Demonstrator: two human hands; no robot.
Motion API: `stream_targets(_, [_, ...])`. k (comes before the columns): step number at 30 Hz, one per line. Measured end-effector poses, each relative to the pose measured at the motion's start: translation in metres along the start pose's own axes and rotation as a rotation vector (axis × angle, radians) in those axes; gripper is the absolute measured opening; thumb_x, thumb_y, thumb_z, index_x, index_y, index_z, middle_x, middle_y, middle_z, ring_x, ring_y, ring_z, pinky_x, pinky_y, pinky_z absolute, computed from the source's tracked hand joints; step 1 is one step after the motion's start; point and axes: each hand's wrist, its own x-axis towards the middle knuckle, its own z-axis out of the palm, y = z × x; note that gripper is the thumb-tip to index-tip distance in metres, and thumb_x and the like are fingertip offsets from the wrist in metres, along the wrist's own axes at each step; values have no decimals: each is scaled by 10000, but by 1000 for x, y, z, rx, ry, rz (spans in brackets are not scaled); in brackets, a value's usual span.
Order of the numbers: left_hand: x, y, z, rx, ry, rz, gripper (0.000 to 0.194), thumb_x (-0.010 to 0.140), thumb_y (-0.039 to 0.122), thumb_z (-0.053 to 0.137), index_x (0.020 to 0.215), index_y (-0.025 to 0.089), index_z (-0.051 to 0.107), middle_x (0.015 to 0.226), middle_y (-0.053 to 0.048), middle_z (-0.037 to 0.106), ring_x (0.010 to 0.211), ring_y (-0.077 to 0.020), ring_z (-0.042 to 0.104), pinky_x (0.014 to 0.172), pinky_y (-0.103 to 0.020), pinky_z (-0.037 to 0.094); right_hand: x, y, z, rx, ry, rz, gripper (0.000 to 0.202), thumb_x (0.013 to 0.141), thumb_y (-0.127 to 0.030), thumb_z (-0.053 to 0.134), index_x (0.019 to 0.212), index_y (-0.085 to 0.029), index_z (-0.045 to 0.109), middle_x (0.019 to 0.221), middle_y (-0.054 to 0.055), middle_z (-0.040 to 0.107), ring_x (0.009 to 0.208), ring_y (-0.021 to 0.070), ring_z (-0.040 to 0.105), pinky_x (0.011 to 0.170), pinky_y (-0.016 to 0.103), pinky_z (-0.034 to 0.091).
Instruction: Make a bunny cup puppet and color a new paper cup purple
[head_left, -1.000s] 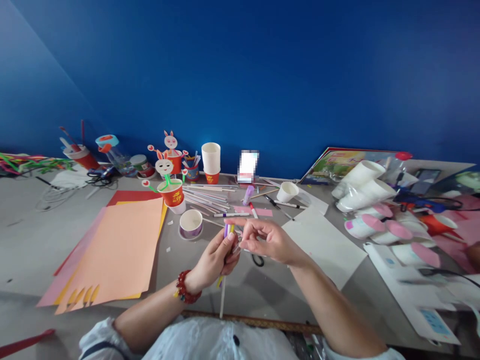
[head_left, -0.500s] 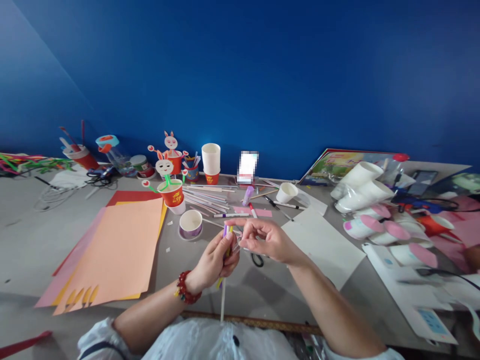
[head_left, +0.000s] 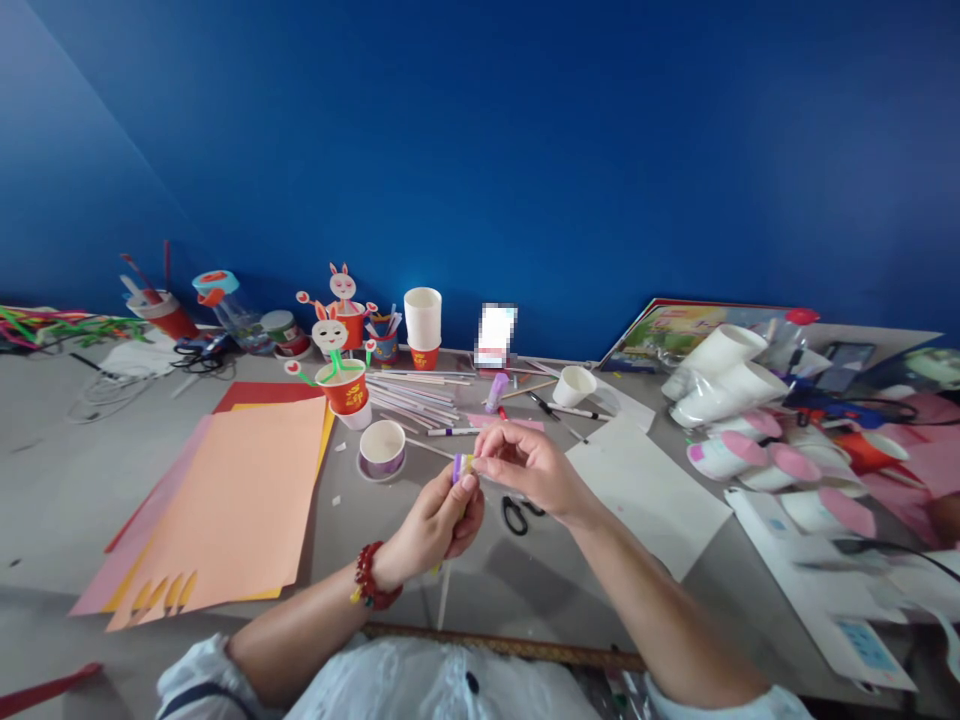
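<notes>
My left hand [head_left: 441, 515] is closed round a small bundle of purple, white and yellow strips [head_left: 463, 466], whose upper end sticks out above the thumb. Below this fist a thin white stick [head_left: 444, 597] runs down toward the table edge; whether it joins the bundle is hidden. My right hand [head_left: 529, 465] pinches at the bundle's upper end with thumb and forefinger, the other fingers curled. Black-handled scissors [head_left: 514, 515] lie under the right hand, their blades mostly covered. A paper cup with a purple band [head_left: 382, 450] stands just beyond the left hand.
Coloured paper sheets [head_left: 247, 490] lie at left, white paper [head_left: 652, 490] at right. Behind are loose paper sticks [head_left: 416, 398], a rabbit-figure cup [head_left: 345, 390], stacked cups [head_left: 423, 320] and a purple glue stick [head_left: 496, 392]. Bagged cups [head_left: 724, 370] and a white power strip [head_left: 817, 590] fill the far right.
My right forefinger, stretched across the bundle's top before, has drawn back into a pinch there. The bundle sits lower and more tilted in my left hand. More of the scissors shows.
</notes>
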Motion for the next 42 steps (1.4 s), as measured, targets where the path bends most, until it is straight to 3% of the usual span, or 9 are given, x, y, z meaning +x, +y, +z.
stream_targets(15, [1,9,0,15,-36,-102,391,986,579,451,863,215,381,538,119,374,323,-25,272,306,-134,190,2,-3,-9,-271,-11,115,344,830,-506,743,769,-189,625,752,1,600,646,129,484,612,258,410])
stream_targets(24, [-1,9,-2,33,-90,-112,336,1003,536,443,969,203,414,556,118,389,323,-33,296,305,-136,206,2,-15,-11,-345,-60,89,302,857,-452,722,760,-189,610,724,-14,574,610,112,454,564,242,364])
stream_targets(42, [-1,12,-1,57,-106,-100,336,999,540,451,975,207,421,553,115,394,325,-34,298,314,-138,208,3,-24,-11,-459,-59,61,229,859,-355,702,736,-190,601,701,-20,570,593,106,457,538,229,347])
